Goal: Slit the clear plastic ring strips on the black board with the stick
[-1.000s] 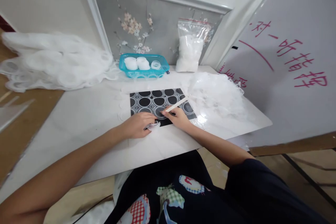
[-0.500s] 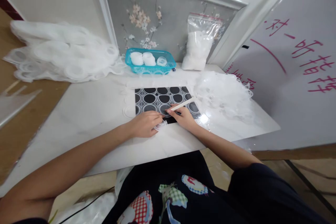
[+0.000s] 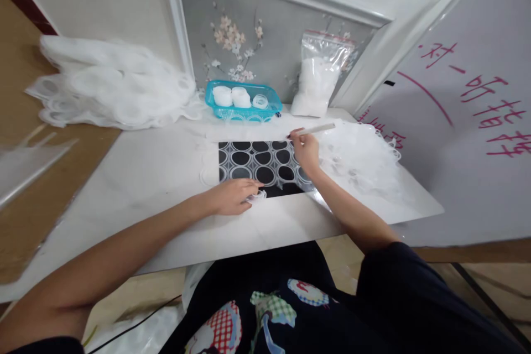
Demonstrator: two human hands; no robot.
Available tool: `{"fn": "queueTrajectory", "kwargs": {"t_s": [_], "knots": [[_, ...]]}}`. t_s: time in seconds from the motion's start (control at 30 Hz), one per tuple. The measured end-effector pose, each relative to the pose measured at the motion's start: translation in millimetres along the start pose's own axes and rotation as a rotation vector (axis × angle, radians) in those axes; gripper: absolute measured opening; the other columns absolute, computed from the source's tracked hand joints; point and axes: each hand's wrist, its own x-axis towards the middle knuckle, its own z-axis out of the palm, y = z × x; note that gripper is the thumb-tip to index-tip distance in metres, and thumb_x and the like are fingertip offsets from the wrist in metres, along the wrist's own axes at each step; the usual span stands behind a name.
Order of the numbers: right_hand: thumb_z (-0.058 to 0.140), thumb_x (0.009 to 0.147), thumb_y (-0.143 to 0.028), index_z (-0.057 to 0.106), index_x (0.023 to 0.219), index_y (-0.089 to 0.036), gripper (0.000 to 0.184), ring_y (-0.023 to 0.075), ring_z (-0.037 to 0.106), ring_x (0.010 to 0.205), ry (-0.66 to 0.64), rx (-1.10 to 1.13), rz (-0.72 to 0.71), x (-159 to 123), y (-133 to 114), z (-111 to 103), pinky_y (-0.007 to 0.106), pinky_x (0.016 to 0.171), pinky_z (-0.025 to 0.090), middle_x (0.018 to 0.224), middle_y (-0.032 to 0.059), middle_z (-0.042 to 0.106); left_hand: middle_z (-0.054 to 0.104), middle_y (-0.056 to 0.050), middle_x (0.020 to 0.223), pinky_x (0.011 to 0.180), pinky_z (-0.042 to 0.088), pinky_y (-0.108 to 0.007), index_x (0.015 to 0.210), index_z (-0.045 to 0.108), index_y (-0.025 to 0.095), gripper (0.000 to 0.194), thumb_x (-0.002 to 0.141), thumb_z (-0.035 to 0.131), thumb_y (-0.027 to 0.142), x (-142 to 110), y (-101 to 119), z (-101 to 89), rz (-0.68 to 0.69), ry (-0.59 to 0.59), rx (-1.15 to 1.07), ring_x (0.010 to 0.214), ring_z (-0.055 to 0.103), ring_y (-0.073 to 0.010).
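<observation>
A translucent white sheet of joined rings lies over a black mat on the table. My left hand rests at the mat's near-left edge, its fingers curled round several loose white rings. Above the mat's far-right corner, my right hand grips a slim white pen-like stick, which points to the right; its working tip is hidden or too small to make out.
Behind the mat is a blue tray holding stacks of white rings. A zip bag of white pieces stands beside it. Piles of ring sheets lie at left and right. A whiteboard borders the right side.
My right hand has moved away from my left, up and to the right, with the white stick. My left hand stays almost in place with the rings.
</observation>
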Motion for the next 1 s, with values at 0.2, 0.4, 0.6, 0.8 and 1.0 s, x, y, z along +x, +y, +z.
{"fn": "queueTrajectory", "kwargs": {"t_s": [0.2,0.4,0.6,0.8,1.0], "knots": [[0.059,0.080,-0.064,0.067,0.085,-0.020,0.045,0.0209,0.066,0.075,-0.420,0.601,0.006,-41,-38,12,0.033,0.072,0.052,0.076,0.0049,0.070,0.062,-0.014,0.126,0.098,0.047,-0.045,0.085,0.059,0.018,0.012,0.084,0.060,0.031,1,-12,-21.3,-0.225,0.477,-0.271,0.120,0.055,-0.0263],[0.055,0.086,-0.057,0.069,0.082,-0.018,0.041,0.0192,0.065,0.075,-0.447,0.559,0.043,-49,-49,39,0.031,0.069,0.050,0.079,0.0044,0.071,0.070,0.002,0.076,0.061,0.047,-0.024,0.107,0.061,0.019,0.037,0.073,0.067,0.033,-16,-19,-61.8,-0.506,0.124,-0.488,0.068,0.065,-0.0163],[0.058,0.090,-0.035,0.072,0.085,-0.019,0.021,0.0203,0.068,0.081,-0.515,0.386,-0.076,-66,-46,56,0.032,0.075,0.051,0.088,0.0053,0.074,0.070,-0.007,0.111,0.089,0.048,-0.033,0.089,0.066,0.019,0.019,0.078,0.051,0.015,-49,-8,-46.2,-0.205,0.007,-0.150,0.103,0.063,-0.0203],[0.058,0.089,-0.032,0.073,0.082,-0.021,0.020,0.0228,0.069,0.089,-0.501,0.388,-0.077,-70,-48,52,0.034,0.081,0.053,0.091,0.0063,0.074,0.065,-0.015,0.121,0.095,0.048,-0.042,0.113,0.059,0.012,0.037,0.078,0.049,0.012,-57,-3,-16.7,-0.035,0.012,0.123,0.112,0.058,-0.0273],[0.058,0.090,-0.033,0.073,0.084,-0.021,0.021,0.0231,0.069,0.090,-0.482,0.344,-0.118,-69,-43,55,0.035,0.080,0.053,0.093,0.0064,0.074,0.065,-0.016,0.116,0.094,0.049,-0.042,0.103,0.061,0.012,0.025,0.080,0.050,0.015,-54,0,-11.4,-0.020,0.023,0.205,0.109,0.057,-0.0280]]}}
